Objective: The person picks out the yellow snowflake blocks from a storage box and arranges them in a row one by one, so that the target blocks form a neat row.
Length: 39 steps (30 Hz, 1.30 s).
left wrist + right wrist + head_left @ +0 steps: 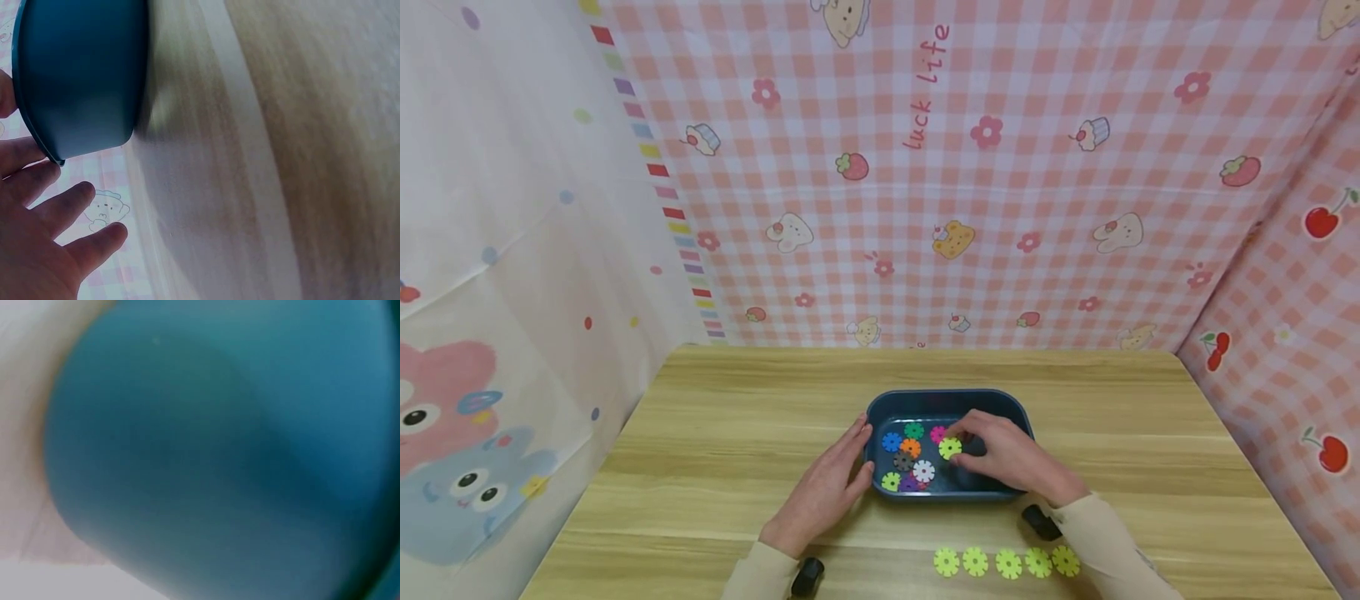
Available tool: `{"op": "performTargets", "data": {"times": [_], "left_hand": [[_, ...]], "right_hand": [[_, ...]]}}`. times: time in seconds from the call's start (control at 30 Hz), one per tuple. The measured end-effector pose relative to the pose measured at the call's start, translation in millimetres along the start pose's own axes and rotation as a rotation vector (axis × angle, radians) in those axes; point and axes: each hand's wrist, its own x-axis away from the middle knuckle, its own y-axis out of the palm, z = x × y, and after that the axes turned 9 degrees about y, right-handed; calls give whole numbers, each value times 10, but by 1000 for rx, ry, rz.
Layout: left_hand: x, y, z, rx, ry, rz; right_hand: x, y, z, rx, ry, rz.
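A dark blue tray (955, 496) stands on the table with several plastic snowflake discs inside. Against its left end rests my left hand (827, 483), fingers extended and spread; the left wrist view shows the fingertips (44, 172) at the rim. My right hand (1011, 454) reaches over the tray's right side, its thumb and index finger pinching a yellow-green snowflake disc (950, 448). Nearby in the tray lie a pink disc (938, 434), a white disc (923, 471), an orange disc (910, 447) and a blue disc (891, 442). The tray's outer wall (206, 450) fills the right wrist view.
Several yellow-green discs (1008, 564) lie in a row on the wooden table (760, 400), in front of the tray and close to the right forearm. Patterned cloth (925, 192) hangs behind the table and along both sides.
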Motion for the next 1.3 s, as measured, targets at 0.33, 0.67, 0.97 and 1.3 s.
{"op": "performTargets", "data": {"times": [0.33, 0.67, 0.97, 1.3], "left_hand": [[1, 10, -4, -4, -4, -2], [1, -1, 10, -7, -1, -1], [4, 2, 9, -12, -4, -3], [1, 14, -4, -10, -2, 2]], "right_hand": [[96, -81, 42, -68, -25, 7], [227, -149, 52, -71, -20, 47], [366, -216, 42, -41, -26, 128], [512, -276, 119, -34, -79, 211]]}}
